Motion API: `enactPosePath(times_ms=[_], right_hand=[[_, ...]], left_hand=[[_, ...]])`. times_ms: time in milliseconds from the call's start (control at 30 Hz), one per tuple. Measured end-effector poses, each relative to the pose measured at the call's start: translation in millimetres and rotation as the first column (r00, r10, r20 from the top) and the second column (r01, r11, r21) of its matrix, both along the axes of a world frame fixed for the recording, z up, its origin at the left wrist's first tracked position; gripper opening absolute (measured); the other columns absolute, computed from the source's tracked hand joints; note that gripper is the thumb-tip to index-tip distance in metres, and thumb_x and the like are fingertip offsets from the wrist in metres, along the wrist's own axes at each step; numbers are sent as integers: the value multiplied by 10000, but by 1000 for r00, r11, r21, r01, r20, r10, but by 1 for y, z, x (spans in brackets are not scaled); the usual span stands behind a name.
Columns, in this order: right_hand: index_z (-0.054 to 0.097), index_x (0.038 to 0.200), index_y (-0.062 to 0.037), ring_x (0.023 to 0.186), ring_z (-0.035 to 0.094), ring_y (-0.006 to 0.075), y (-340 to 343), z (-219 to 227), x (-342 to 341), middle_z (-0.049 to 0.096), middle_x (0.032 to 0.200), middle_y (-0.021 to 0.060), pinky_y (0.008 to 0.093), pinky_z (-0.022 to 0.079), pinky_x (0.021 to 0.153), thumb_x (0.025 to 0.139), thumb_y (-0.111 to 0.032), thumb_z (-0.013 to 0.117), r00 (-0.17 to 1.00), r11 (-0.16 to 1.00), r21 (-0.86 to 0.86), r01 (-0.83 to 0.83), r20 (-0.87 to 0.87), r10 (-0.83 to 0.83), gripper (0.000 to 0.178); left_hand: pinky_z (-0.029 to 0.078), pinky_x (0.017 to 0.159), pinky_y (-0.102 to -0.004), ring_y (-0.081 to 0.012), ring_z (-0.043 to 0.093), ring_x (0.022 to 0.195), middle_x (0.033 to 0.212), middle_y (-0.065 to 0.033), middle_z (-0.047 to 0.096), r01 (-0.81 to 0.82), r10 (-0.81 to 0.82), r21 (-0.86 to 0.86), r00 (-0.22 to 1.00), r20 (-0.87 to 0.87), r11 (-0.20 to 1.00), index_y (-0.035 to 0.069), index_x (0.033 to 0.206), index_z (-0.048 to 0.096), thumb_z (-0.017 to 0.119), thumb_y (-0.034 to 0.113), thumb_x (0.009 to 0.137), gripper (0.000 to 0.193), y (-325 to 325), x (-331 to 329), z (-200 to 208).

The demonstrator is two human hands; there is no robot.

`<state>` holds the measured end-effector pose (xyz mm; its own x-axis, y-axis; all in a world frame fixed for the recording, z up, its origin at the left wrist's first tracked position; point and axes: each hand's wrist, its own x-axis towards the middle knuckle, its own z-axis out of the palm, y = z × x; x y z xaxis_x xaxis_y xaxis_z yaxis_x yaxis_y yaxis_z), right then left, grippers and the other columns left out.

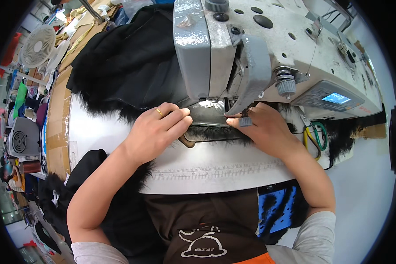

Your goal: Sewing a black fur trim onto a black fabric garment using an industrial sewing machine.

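Observation:
An industrial sewing machine (268, 48) stands over the white worktop. Dark fabric edged with black fur (132, 66) lies left of its head, and some of it runs under the needle area. My left hand (154, 130), a gold ring on one finger, is closed with its fingertips pinching the fabric edge left of the presser foot. Close to the needle, my right hand (270, 132) is closed on the same edge from the right, its fingers partly behind a grey knob. The needle tip and the exact grip of the right fingers are hidden.
Scissors with green and yellow handles (317, 138) rest beside my right wrist. A printed ruler (207, 172) runs along the table's front edge. More black furry fabric (101, 176) hangs at the left. Beyond stand a white fan (38, 45) and a cluttered bench.

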<state>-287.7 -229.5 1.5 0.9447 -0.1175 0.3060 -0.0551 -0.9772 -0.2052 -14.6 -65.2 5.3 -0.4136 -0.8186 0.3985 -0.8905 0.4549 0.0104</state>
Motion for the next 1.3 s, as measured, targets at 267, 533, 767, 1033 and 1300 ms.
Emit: enactPosePath(times_ms=[267,533,767,1033,1300], right_hand=[[763,1194,-211,866,615,275,-4,0,-4,654,964,18,410,500,740,647,-11,737,996,989,-132,73,-46,-80,584],[715,1172,-150,914,700,246,-13,4,-5,711,1222,3,413,565,723,787,-25,653,998,998,-24,61,-10,-61,410],[689,1256,-185,1007,717,272,-14,4,-13,713,1267,-5,418,585,772,767,-26,689,994,996,-1,89,-58,-88,515],[663,1316,-269,890,725,304,-21,0,-20,747,1151,-11,440,582,665,720,7,685,971,978,-3,210,-113,-209,657],[626,1371,-317,854,718,322,-20,-5,-23,736,1058,7,479,581,647,740,-24,692,947,962,-78,262,-173,-272,698]], left_hand=[[559,760,-319,-209,648,1003,1173,-21,695,-74,76,36,994,-80,997,60,1125,687,648,130,820,315,-1,-9,0],[530,818,-357,-228,611,900,974,12,703,-122,124,32,989,-85,992,75,1137,729,658,138,787,363,-4,-18,-1],[477,808,-324,-213,578,947,1027,7,708,-61,67,92,996,-58,994,70,1193,692,648,131,832,369,-5,-14,-1],[468,789,-328,-217,573,936,866,20,674,-85,87,45,996,-27,995,92,1144,719,647,131,833,321,-20,-14,-4],[462,791,-333,-216,570,940,813,15,651,-87,90,44,994,-66,995,111,1106,730,646,138,834,286,-22,-11,-7]])
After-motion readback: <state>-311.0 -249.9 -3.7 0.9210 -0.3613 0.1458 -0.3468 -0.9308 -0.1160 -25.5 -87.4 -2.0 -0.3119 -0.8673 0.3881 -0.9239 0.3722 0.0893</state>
